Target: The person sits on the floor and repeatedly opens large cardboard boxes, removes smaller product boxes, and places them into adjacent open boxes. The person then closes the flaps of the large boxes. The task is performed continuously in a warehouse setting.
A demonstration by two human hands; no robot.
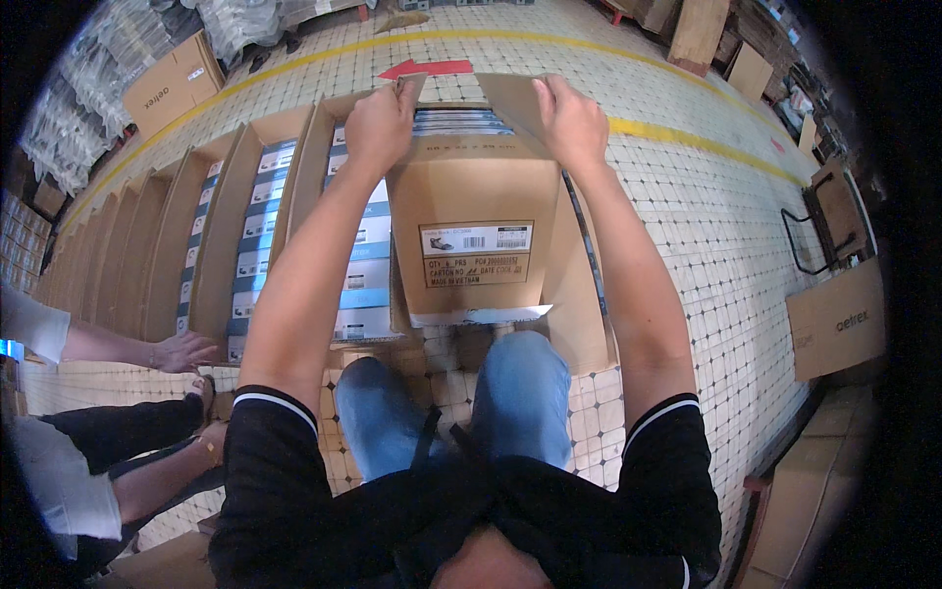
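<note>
In front of my knees stands a brown cardboard carton with a white label and a printed block on its near side. My left hand grips its left top flap. My right hand has its fingers closed on the right top flap. Between the raised flaps, blue-and-white shoe boxes show inside. Just left of this carton stands an open carton of blue-and-white shoe boxes, partly hidden by my left forearm.
A row of open cartons runs off to the left, some showing shoe boxes. At the left a co-worker's hand reaches toward the row. Flattened cartons and a black metal frame are at the right. Yellow lines mark the tiled floor.
</note>
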